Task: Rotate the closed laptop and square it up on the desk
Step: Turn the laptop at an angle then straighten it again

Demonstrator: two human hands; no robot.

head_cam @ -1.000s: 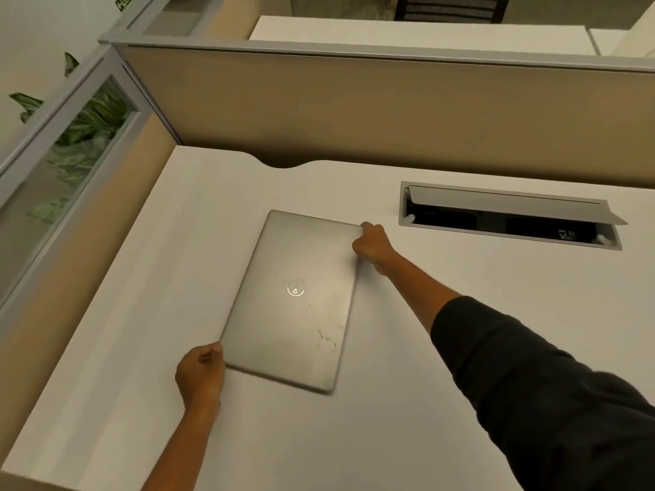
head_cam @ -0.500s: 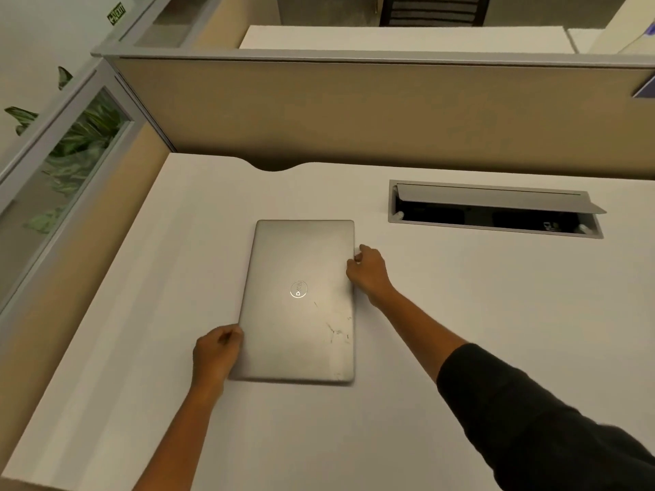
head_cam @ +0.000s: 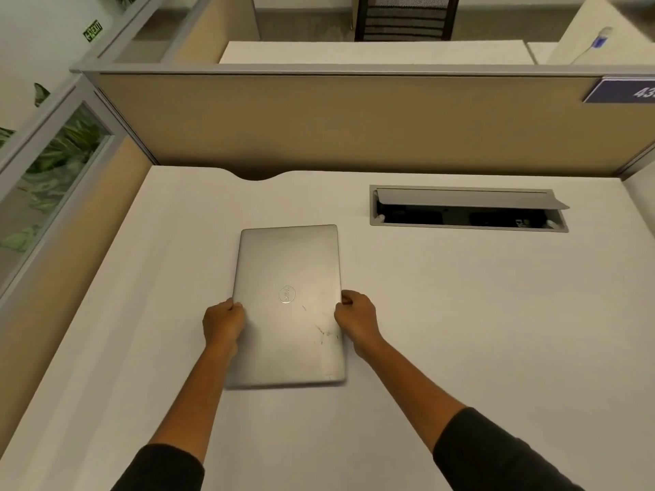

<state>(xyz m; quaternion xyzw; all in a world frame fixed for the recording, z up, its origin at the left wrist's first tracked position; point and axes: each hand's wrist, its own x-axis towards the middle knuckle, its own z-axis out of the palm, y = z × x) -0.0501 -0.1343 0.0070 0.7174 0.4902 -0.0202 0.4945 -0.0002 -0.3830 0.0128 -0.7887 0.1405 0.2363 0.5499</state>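
A closed silver laptop (head_cam: pixel 289 278) lies flat on the white desk (head_cam: pixel 460 313), its long sides running away from me and its edges parallel to the desk's back edge. A round logo sits at the lid's centre and scratches mark its near right part. My left hand (head_cam: pixel 224 322) grips the laptop's left long edge at about mid-length. My right hand (head_cam: pixel 355 318) grips the right long edge opposite it. Both forearms reach in from the bottom, in dark sleeves.
An open cable hatch (head_cam: pixel 468 209) with a raised grey flap is set into the desk at the back right. A tan partition (head_cam: pixel 354 122) walls the back, another (head_cam: pixel 53 295) the left, with glass and plants behind. A notch cuts the desk's back edge (head_cam: pixel 257 175).
The laptop has turned from a tilt to straight. My right hand slid from the far right corner down to mid-edge; my left hand moved from the near left corner up to mid-edge.
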